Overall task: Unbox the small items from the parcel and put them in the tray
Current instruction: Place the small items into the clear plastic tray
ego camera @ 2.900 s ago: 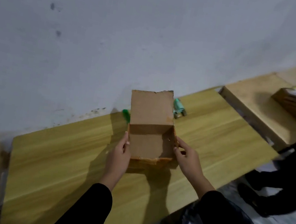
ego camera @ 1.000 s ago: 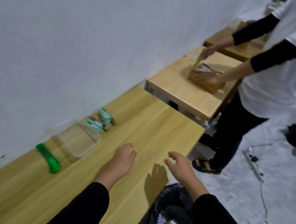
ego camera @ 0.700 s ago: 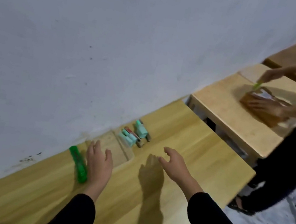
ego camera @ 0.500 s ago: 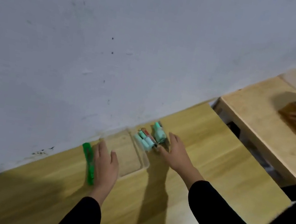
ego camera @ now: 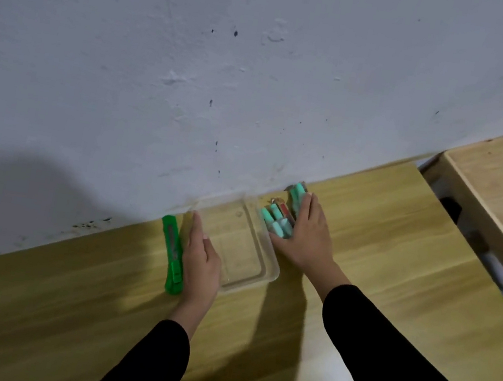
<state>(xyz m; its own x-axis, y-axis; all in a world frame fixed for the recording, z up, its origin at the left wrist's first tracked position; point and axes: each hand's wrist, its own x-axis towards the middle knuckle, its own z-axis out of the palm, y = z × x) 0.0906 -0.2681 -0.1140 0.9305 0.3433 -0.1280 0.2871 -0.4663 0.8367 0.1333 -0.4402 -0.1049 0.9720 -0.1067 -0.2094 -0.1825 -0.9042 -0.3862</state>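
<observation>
**Small items sit just left of my right grip, with the tray beyond them**

My right grip (ego camera: pixel 305 236) lies on the table (ego camera: pixel 394 279), fingers straight and together. They are laid along the right flank of the small items (ego camera: pixel 275 222). Nothing is pinched or lifted. It looks like my thumb reaches under the near end of the pile, but I can't tell for certain.

The small items are a cluster of mint-green sticks with something red among them. They rest on the table at the far right corner of the clear tray (ego camera: pixel 272 277), outside it and just beside its right side. Their long axes run roughly far-to-near, almost parallel to that side and to my fingers.

From my right grip, the pile is directly left and the tray directly left of the pile. I judge the coming move to be a short leftward scoop or lift over the rim, and my right grip is much the nearer one for it.

My left grip (ego camera: pixel 200 263) is flat and holds nothing. It lies along the tray's left side, and I think it is placed to brace the tray against sliding. A green box cutter (ego camera: pixel 172 255) lies just left of it, pointing toward the wall (ego camera: pixel 261 76). The tray itself looks empty, and the parcel is out of view.
</observation>
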